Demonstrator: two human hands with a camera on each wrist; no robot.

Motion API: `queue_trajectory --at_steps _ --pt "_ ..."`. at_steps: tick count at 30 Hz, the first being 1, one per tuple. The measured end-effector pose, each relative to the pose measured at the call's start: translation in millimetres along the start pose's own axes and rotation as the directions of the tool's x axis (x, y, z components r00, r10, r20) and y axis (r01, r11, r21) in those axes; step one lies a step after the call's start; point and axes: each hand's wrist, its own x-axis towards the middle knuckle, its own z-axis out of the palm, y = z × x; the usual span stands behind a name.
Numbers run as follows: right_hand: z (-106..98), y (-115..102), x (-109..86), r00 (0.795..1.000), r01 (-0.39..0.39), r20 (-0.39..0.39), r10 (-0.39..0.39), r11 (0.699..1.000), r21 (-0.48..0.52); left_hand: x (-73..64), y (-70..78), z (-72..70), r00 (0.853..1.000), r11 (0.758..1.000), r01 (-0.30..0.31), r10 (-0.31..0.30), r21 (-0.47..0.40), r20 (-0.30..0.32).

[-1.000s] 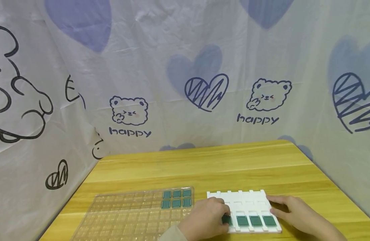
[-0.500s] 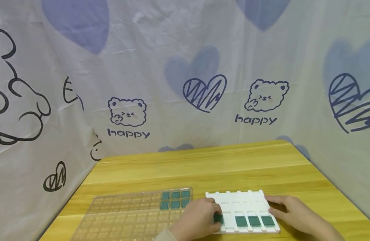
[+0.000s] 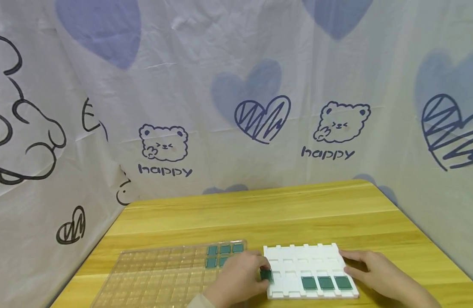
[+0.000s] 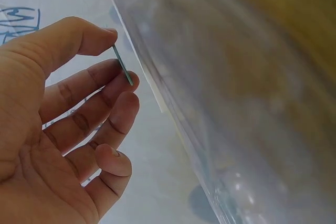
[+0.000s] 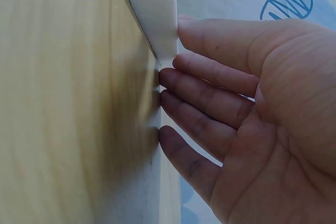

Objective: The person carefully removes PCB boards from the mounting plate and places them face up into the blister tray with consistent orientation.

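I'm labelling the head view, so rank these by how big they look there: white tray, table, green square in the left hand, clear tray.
1. Table
2. Clear tray, cut off by the bottom edge
3. White tray
4. Green square, partly hidden by the left hand

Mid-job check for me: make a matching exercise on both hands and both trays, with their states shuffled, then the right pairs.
Column one
1. Left hand
2. Right hand
3. White tray
4. Clear tray

Column two
A. Has three green squares lying in its nearer row
B. Touches a tray's right edge
C. Has green squares in its far right corner
D. Pinches a single green square

Pairs: 1-D, 2-B, 3-A, 4-C
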Motion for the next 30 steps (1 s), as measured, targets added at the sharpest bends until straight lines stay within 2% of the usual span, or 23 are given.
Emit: queue_trajectory --at_steps 8,14,22,30 --pt "0.6 0.6 0.2 1.000 0.000 -0.004 0.000 1.000 -0.003 -4.5 -7.9 -2.7 1.000 0.999 0.026 -0.027 -0.036 -0.011" --pt "-0.1 0.7 0.2 1.000 0.024 -0.005 -0.024 1.000 -0.003 -5.7 -10.7 -5.6 0.999 0.999 0.029 -0.030 -0.034 -0.022" --pt "-0.2 -0.7 0.3 1.000 0.019 -0.011 -0.019 1.000 -0.013 -6.5 -15.7 -6.2 0.998 0.998 0.049 -0.050 -0.043 -0.024" --pt "0.0 -1.3 0.0 1.000 0.016 -0.012 -0.016 1.000 -0.018 -8.4 -19.7 -6.8 0.997 0.998 0.065 -0.065 0.004 -0.047"
